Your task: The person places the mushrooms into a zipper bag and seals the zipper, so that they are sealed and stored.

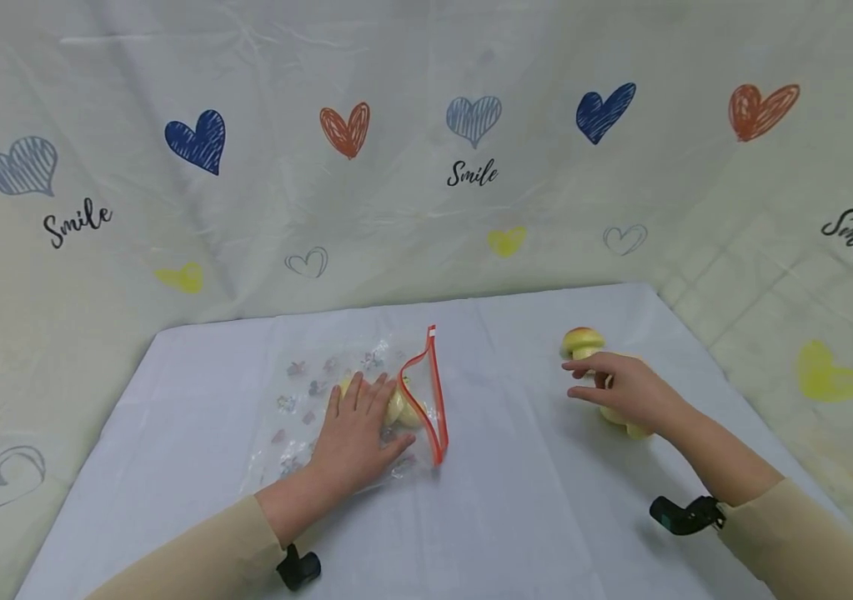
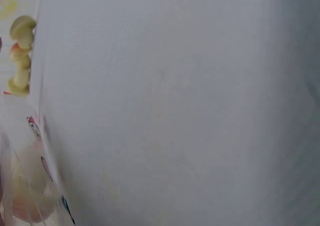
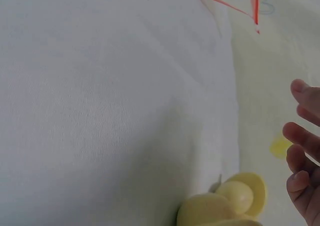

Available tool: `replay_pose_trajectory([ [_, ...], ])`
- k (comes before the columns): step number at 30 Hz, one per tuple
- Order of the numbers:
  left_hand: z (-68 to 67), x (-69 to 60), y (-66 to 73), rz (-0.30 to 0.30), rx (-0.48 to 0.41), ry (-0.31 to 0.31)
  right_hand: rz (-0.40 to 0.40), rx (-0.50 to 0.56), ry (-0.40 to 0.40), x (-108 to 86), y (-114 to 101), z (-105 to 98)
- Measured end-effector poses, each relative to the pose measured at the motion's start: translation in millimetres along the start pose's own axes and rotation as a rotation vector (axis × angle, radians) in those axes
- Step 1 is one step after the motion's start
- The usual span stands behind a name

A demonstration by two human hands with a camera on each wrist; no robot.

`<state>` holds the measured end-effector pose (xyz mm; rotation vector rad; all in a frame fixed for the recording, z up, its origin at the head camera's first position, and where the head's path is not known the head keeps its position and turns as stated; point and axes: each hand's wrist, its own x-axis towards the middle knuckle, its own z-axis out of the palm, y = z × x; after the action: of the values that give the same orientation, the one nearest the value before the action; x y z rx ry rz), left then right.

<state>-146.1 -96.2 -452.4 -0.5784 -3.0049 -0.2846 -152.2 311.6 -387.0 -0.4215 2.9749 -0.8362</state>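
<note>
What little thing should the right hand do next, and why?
Probably reach down and pinch the red-topped mushroom, I think: the right hand looks empty and is close to it, while the left hand rests on the clear bag, whose red-edged mouth gapes toward that side.

white-cloth-covered table (image 1: 509, 500): top faintly creased. on it, left of centre, a clear printed zip bag (image 1: 298, 417) lying on its side, red-edged mouth gaping rightward. well apart, near the right edge: red-tinged yellow mushroom (image 1: 583, 338), with further pale yellow mushrooms (image 1: 613, 415) just beside it.
</note>
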Motion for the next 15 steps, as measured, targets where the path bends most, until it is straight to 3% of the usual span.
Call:
replay_pose_trajectory([
  [8, 2.2, -0.3, -1.4, 0.002, 0.003, 0.004, 0.103, 0.000, -0.018, -23.2, 16.9, -20.6],
  [15, 1.7, 0.0, -1.2, -0.001, -0.003, 0.003, 0.144, -0.064, 0.001, -42.5, 37.3, -35.5],
])
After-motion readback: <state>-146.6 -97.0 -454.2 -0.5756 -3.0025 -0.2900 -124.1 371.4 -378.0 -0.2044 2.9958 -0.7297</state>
